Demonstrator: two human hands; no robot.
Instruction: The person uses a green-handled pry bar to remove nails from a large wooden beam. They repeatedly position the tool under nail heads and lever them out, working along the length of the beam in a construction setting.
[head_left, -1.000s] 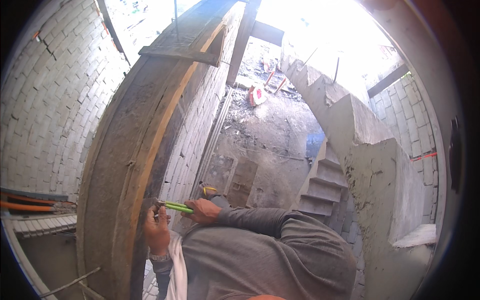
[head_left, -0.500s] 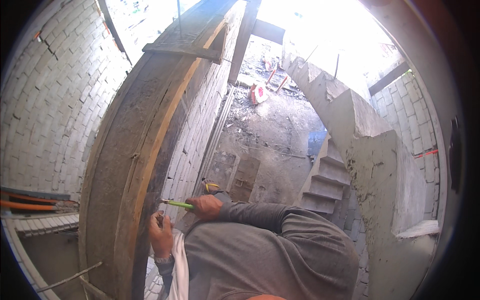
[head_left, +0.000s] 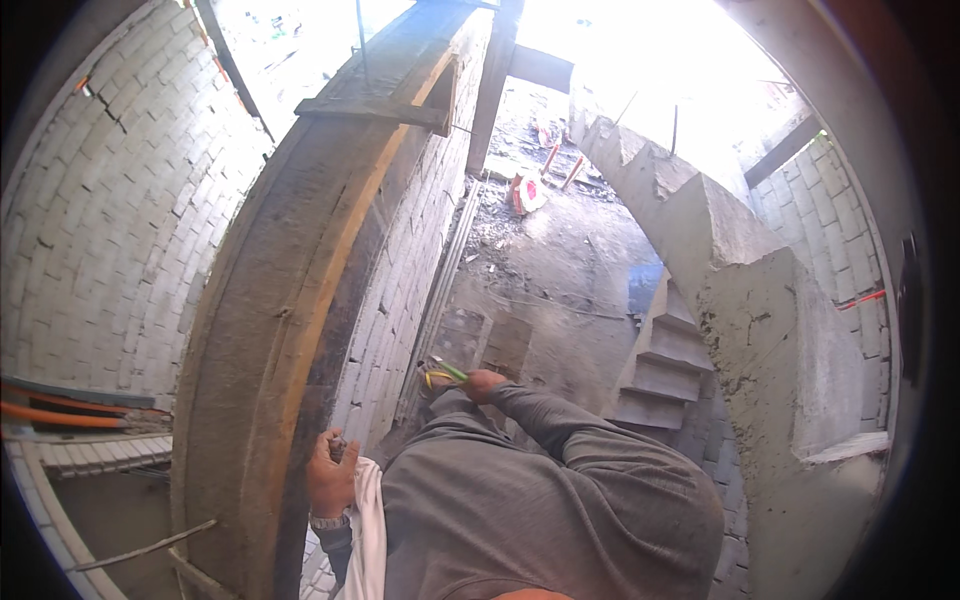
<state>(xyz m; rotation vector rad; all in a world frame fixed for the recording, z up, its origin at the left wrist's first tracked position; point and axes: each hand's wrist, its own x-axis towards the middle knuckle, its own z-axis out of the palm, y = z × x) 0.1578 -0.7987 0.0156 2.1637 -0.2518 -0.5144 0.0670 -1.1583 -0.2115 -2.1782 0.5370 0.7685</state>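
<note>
My right hand (head_left: 483,386) is closed round the end of a slim green-handled hammer (head_left: 454,372). Its small metal head points away to the left, above my foot and its yellow sandal strap (head_left: 431,380). My left hand (head_left: 331,478) is held beside the dark inner face of a long timber formwork (head_left: 245,330), with thumb and fingers curled together. Something small and dark shows at its fingertips, too small to name. A white cloth (head_left: 369,500) hangs next to my left wrist.
A wooden crosspiece (head_left: 375,110) spans the top of the formwork. Below lies a dirt floor (head_left: 560,350) with a red and white sack (head_left: 526,194). Rough concrete stairs (head_left: 755,330) rise on the right, with lower steps (head_left: 655,370) beneath. A block wall (head_left: 110,240) stands to the left.
My right hand has swung right and away from the formwork, taking the hammer's head from beside my left hand to above my foot. My left hand has barely shifted.
</note>
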